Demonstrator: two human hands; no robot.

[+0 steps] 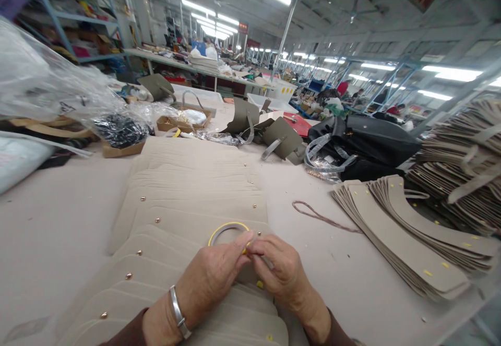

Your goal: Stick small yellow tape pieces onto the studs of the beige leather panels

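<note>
Left grip [209, 278] and right grip [279, 273] pinch together on a narrow tape roll [229, 224], held up clear of fanned taupe leather panels [188, 215] with gold studs [128, 276]. Curved panels [403, 247] sit stacked right on the desk [66, 231]; black bag [364, 140] beyond.
</note>
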